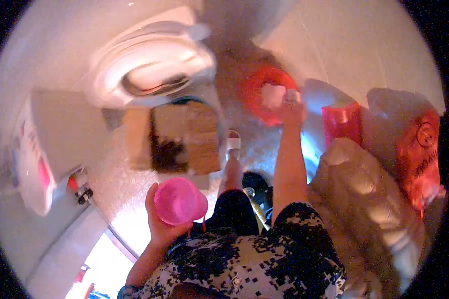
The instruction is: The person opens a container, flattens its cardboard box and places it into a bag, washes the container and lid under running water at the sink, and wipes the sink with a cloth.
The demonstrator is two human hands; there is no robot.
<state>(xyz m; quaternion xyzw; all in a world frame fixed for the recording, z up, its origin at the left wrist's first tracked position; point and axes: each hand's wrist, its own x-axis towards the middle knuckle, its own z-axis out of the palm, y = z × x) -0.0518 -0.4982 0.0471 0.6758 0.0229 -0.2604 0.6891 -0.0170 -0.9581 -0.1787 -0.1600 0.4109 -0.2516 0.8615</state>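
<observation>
A pink plastic cup (178,201) is in my left hand (158,219), low in front of my body. Its round mouth faces up toward me, and a pink part sticks out on its right side. My right hand (293,110) reaches forward, fingers drawn together, to a round red thing (257,92) with a pale middle. A small pale item (290,94) shows at the fingertips. Blur hides what it is and whether the red thing is a bag or a basin.
An open cardboard box (204,139) with something dark inside stands ahead. Beyond it is a blurred white toilet-like fixture (154,65). To the right are a pink-red container (341,122), a brown sack (359,194) and a red printed bag (421,159).
</observation>
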